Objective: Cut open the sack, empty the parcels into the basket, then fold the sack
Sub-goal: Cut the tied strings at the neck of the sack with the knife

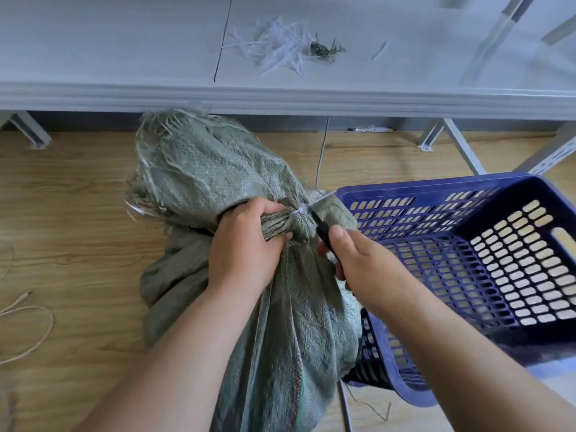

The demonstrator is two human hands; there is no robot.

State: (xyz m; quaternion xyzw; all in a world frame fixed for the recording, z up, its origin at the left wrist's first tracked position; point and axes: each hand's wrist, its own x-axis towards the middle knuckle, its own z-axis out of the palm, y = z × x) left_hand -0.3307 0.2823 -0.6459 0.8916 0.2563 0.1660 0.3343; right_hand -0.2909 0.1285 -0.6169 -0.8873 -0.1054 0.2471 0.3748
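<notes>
A grey-green woven sack (218,169) stands on the floor, its neck bunched and bound by a white tie (300,210). My left hand (246,244) grips the bunched neck just left of the tie. My right hand (361,263) holds a black-handled knife (321,222), its blade tip against the white tie. A blue perforated plastic basket (467,254) sits to the right, touching the sack, and looks empty. The parcels are hidden inside the sack.
A white table (280,98) runs across the top, with a pile of cut white ties and scraps (280,45) on it. Metal table legs (458,148) stand behind the basket. Loose cord (28,325) lies on the wooden floor at left.
</notes>
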